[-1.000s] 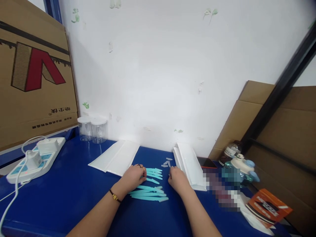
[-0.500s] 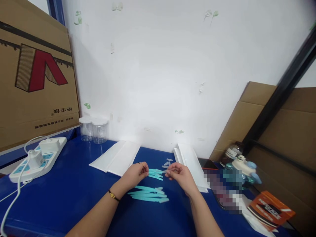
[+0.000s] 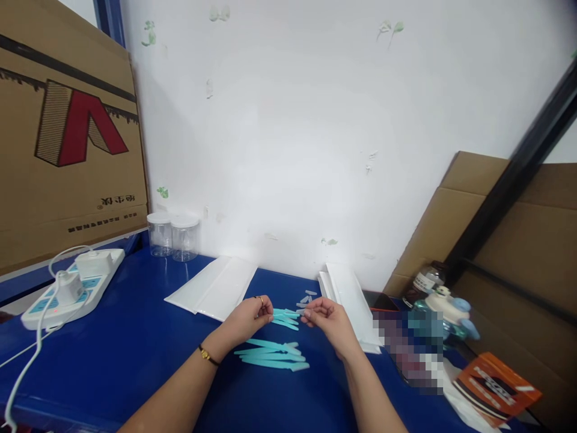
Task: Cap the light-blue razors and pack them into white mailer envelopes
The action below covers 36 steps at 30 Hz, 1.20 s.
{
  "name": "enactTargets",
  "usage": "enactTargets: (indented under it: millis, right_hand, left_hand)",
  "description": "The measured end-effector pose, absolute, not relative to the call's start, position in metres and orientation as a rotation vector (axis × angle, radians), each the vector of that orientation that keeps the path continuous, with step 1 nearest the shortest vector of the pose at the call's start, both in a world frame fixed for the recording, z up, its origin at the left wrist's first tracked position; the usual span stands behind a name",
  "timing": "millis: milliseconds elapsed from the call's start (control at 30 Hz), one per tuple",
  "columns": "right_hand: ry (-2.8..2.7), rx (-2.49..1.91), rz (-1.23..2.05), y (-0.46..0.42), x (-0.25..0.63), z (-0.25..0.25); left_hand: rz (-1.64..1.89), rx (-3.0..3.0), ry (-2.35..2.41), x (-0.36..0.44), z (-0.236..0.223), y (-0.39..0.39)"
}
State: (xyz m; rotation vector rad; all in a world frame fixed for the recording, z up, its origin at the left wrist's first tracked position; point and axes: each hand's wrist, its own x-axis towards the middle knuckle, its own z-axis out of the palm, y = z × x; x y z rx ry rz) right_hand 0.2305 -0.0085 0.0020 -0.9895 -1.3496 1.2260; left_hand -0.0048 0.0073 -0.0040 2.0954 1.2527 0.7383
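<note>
My left hand (image 3: 252, 316) pinches the handle end of a turquoise eyebrow razor (image 3: 285, 312). At that razor's other end, the closed fingertips of my right hand (image 3: 332, 323) are on a small translucent blade cap (image 3: 300, 311); whether it sits fully on the blade I cannot tell. More turquoise razors lie just below and beside the held one, partly behind my left fingers. Nearer to me, between my forearms, several razors (image 3: 273, 356) lie in a loose fan with pale caps at their right ends. A few loose caps (image 3: 311, 293) rest beyond my right fingertips.
White padded envelopes (image 3: 220, 282) lie left and more white envelopes (image 3: 349, 304) right on the blue table (image 3: 148, 361). Clear jars (image 3: 184, 240) and a power strip (image 3: 90, 294) stand left. At right are a bottle (image 3: 424, 282), a teal container (image 3: 446, 313) and an orange box (image 3: 496, 388).
The view has shifted very slightly. Both hands stay in nearly the same place, still at the two ends of the razor.
</note>
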Motion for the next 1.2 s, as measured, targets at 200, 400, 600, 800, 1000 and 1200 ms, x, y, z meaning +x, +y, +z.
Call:
enactTargets:
  millis: [200,400,600,800,1000,1200]
  right_hand:
    - [-1.375,-0.992,1.291,-0.013,0.216,0.000]
    - [-1.590,-1.140,1.049,-0.008,0.221,0.000]
    - [-1.904,-1.527,-0.072,-0.003,0.259,0.005]
    - [-2.156,-1.857,-0.295,-0.001,0.244,-0.010]
    - [-2.237,-1.972,-0.132,0.006,0.229,-0.015]
    - [-2.116,-1.857,0.217,0.007,0.233,-0.023]
  left_hand:
    - [0.755,2.084,1.179,-0.002,-0.002,0.005]
    - [0.665,2.092,1.190,0.001,-0.007,0.003]
    - [0.466,2.375,1.223,0.001,-0.005,0.000]
    - [0.482,2.537,1.411,-0.005,-0.010,0.006]
    - [0.464,2.518,1.439,-0.005,-0.015,0.009]
    - [0.486,2.421,1.423,-0.005,-0.016,0.010]
